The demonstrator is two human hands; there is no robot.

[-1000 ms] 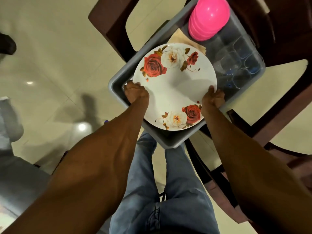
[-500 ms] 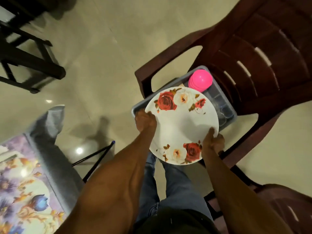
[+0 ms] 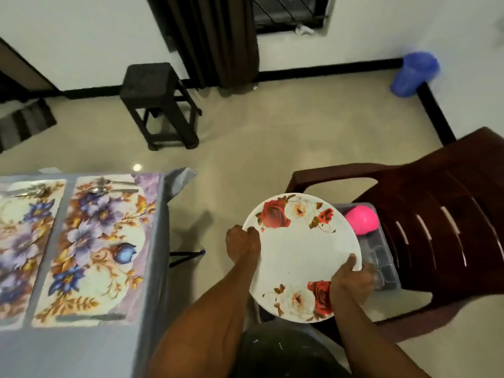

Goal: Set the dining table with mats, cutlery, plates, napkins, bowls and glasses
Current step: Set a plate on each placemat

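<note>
Dim, motion-blurred, edges warped

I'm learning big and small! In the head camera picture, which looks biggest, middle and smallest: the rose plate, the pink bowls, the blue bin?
1. Rose plate, nearest the camera.
2. Blue bin, far away, so really bigger than it looks.
3. Pink bowls, partly hidden; close to the bin.

The plate (image 3: 302, 255) hung between both hands, the left hand (image 3: 242, 245) at its nine o'clock rim and the right hand (image 3: 351, 282) at four. The tub (image 3: 381, 257) sat on the chair (image 3: 436, 227) at three o'clock (bowls (image 3: 361, 220) inside). The table (image 3: 152, 268) lay at nine, bearing two mats (image 3: 92, 249) with cutlery (image 3: 109, 186) at their far ends.
</note>
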